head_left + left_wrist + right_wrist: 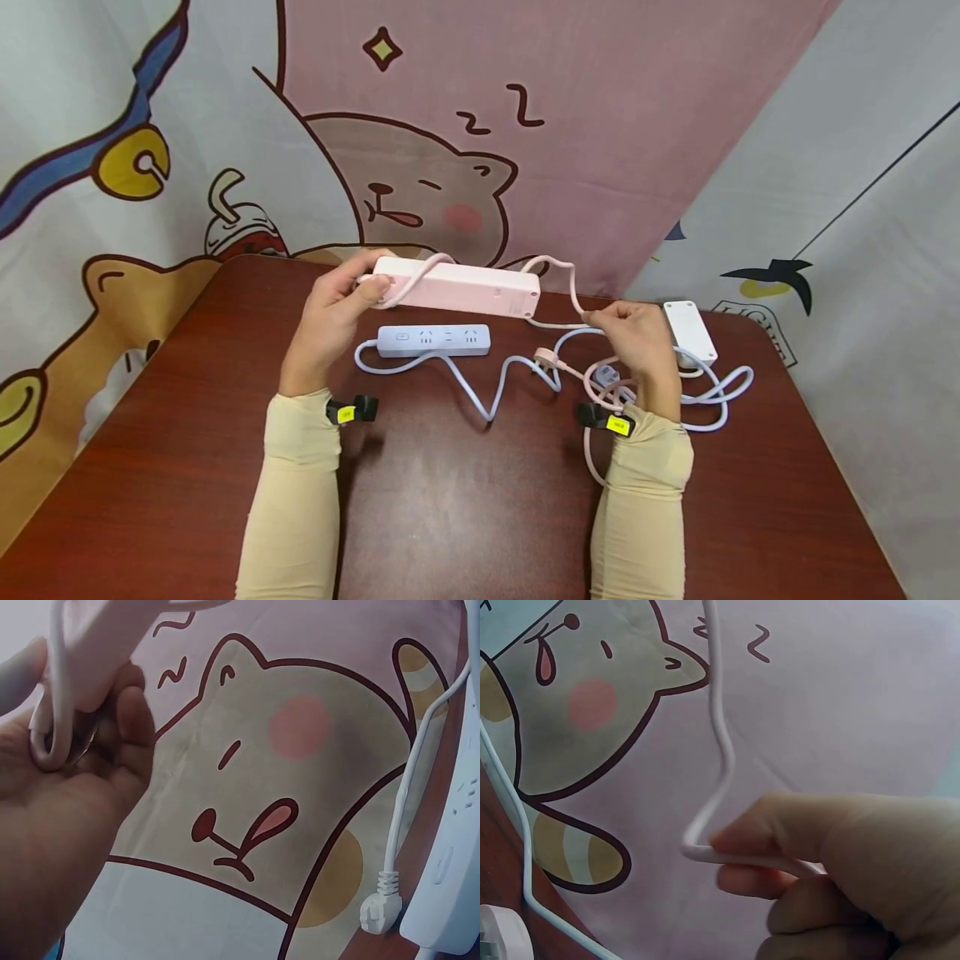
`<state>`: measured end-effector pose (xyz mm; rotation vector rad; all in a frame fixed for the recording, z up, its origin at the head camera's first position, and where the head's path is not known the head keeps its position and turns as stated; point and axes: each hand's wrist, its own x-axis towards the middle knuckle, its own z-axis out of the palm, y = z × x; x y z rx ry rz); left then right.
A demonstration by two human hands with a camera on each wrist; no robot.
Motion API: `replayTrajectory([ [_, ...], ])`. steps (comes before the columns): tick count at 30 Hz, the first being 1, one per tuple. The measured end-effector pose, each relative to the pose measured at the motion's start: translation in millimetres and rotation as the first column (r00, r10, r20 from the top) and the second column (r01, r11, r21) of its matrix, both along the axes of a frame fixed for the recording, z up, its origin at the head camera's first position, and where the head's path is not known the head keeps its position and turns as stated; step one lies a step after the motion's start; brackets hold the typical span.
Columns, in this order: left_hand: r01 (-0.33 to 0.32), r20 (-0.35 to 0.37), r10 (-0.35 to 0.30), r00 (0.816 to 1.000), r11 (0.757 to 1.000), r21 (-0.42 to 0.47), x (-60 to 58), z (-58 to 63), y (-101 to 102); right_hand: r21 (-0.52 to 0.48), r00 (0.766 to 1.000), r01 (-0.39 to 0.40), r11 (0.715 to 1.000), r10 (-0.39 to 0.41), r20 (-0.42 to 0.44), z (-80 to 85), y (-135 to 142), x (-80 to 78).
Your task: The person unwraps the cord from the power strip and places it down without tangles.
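My left hand (330,315) grips one end of a pink power strip (468,290), lifted above the table with its plain back turned towards me. Its pink cable (573,283) leaves that end, crosses over the strip and passes behind it. On the right, my right hand (637,337) pinches this cable between thumb and finger; the cable's bend (697,851) shows at the fingertips in the right wrist view. The pink plug (547,357) lies on the table left of that hand, with loose pink loops below it. In the left wrist view the strip (105,652) is partly cut off.
A bluish-white power strip (435,340) lies below the pink one, its cord (491,412) snaking right. Another white power strip (688,332) lies beyond the right hand. A pale plug (606,375) sits among tangled cords. A printed curtain (600,125) hangs behind the table (480,517).
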<state>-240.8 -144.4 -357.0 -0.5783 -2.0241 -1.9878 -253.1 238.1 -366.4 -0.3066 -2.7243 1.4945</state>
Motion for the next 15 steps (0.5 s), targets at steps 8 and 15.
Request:
replayTrajectory([
  [8, 0.005, 0.046, 0.003, 0.999, 0.988, -0.156, 0.7, -1.1, -0.8, -0.135, 0.965, 0.224, 0.965, -0.24, -0.11, 2.0, -3.7, -3.5],
  [15, 0.033, 0.101, -0.01, 0.995, 0.973, -0.228, 2.4, -0.5, -1.3, -0.284, 0.906, 0.3, 0.911, -0.365, -0.213, 5.4, -3.5, -2.7],
])
